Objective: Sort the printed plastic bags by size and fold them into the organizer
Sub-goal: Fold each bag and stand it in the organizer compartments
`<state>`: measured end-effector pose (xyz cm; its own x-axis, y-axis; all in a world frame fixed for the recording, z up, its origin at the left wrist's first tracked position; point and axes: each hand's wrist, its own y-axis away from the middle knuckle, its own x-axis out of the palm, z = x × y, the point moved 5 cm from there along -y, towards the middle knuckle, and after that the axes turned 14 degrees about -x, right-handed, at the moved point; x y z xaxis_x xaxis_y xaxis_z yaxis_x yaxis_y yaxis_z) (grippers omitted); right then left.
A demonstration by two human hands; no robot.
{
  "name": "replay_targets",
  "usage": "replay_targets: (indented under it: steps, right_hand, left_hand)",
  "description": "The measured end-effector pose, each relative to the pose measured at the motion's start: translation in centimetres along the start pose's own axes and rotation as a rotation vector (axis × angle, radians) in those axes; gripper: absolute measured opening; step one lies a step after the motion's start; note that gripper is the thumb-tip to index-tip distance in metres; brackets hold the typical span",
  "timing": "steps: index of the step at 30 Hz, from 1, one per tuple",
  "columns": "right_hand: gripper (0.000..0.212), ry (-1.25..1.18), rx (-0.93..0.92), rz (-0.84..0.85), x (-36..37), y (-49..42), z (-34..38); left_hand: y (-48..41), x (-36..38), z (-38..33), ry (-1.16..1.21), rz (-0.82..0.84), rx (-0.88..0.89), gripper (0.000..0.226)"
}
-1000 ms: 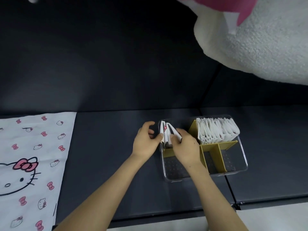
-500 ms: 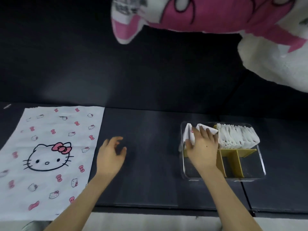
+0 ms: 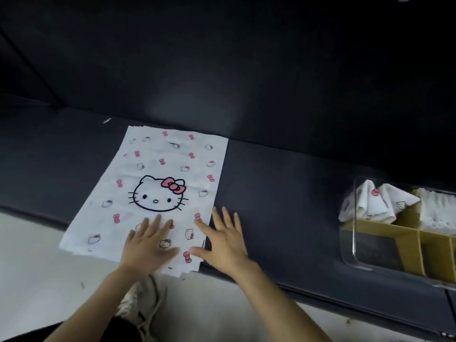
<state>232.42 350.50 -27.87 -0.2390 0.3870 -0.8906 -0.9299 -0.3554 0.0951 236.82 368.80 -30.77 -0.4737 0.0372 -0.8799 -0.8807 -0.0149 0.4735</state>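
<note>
A white plastic bag (image 3: 158, 174) printed with a cat face and pink bows lies flat on the dark mat, on top of a thin stack of like bags. My left hand (image 3: 148, 245) rests palm down on its near end, fingers spread. My right hand (image 3: 223, 239) is open at the bag's near right corner, its thumb and forefinger over the edge. At the far right stands a clear organizer (image 3: 355, 233) with tan dividers. Folded printed bags (image 3: 377, 203) stand in its back left compartment. A row of folded white bags (image 3: 436, 208) fills the one beside it.
The dark mat (image 3: 283, 193) runs across the view with a dark wall behind it. Pale floor (image 3: 37, 262) shows in front of the mat's edge, and a grey shoe (image 3: 140, 302) shows between my arms. The organizer's front compartments hold nothing visible.
Both hands left the organizer, the left first, and moved left onto the flat printed bag. The view swung left, so the organizer now sits at the right edge.
</note>
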Motion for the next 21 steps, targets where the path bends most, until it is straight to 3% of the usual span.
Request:
replay_targets:
  steps: [3, 6, 9, 13, 16, 19, 21]
  right_hand:
    - [0.056, 0.014, 0.05, 0.02, 2.5, -1.5, 0.4]
    - [0.025, 0.064, 0.054, -0.084, 2.7, -1.4, 0.2]
    - [0.018, 0.065, 0.069, -0.141, 2.3, -0.9, -0.1]
    - [0.027, -0.187, 0.12, -0.302, 0.7, 2.2, -1.4]
    - [0.022, -0.338, 0.227, -0.252, -1.2, 5.8, -4.4]
    - [0.015, -0.7, 0.373, -0.223, -1.7, 8.5, -7.2]
    - [0.015, -0.928, 0.52, -0.322, -1.9, 9.4, -7.9]
  left_hand:
    - [-0.1, 0.1, 0.8, -0.022, -0.012, 0.092, 0.103]
    - [0.0, 0.1, 1.5, -0.005, 0.0, 0.171, 0.105]
    - [0.6, 0.0, 1.2, 0.014, 0.015, 0.272, 0.101]
    - [0.8, -0.3, 0.7, 0.092, 0.03, 0.364, 0.095]
    - [0.9, -0.9, 0.8, 0.213, 0.022, 0.401, 0.091]
    - [2.3, -1.7, 0.5, 0.358, 0.259, 0.381, 0.086]
    - [3.3, -2.9, 0.3, 0.476, 0.367, 0.349, 0.082]
